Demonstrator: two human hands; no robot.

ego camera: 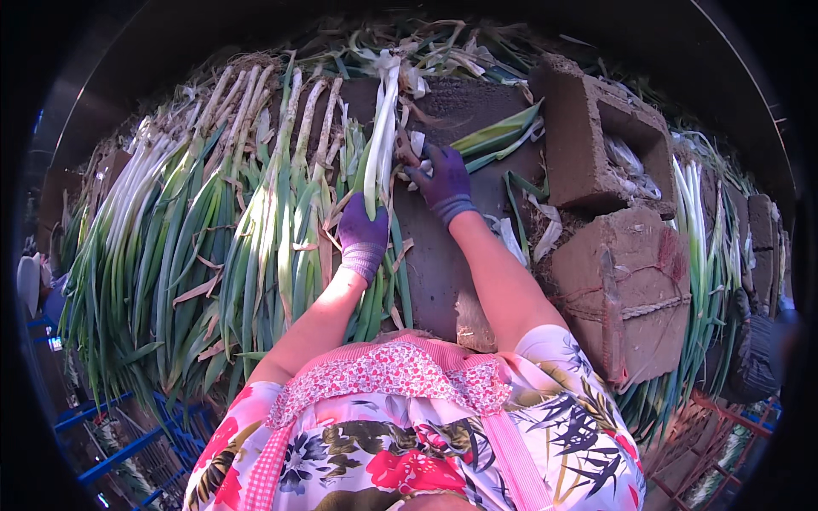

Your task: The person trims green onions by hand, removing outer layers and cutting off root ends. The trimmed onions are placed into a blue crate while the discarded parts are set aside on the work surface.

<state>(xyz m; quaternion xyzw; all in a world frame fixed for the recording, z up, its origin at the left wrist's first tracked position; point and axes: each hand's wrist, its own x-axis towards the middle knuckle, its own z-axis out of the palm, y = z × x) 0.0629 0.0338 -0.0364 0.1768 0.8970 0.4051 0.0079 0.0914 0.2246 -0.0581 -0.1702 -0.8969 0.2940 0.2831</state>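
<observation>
My left hand [363,227], in a purple glove with a grey cuff, grips a long green onion [383,121] around its lower white stalk. The onion's white end points away from me, and its leaves run back under my wrist. Just right of the stalk, my right hand [447,179], gloved the same way, has thumb and fingers closed on a small brown object [406,148]; what it is, I cannot tell. Pale scraps of onion skin [416,142] lie by those fingertips. Unpeeled onions with dirty stalks [307,121] are lined up left of my left hand.
Cleaner white-stalked onions [137,191] lie in a heap farther left. To the right stand a hollow concrete block [572,140] and a tied block [626,287], with more onions [693,211] beyond. Leaf waste [447,51] covers the far edge. Another person's dark sleeve [757,348] shows at far right.
</observation>
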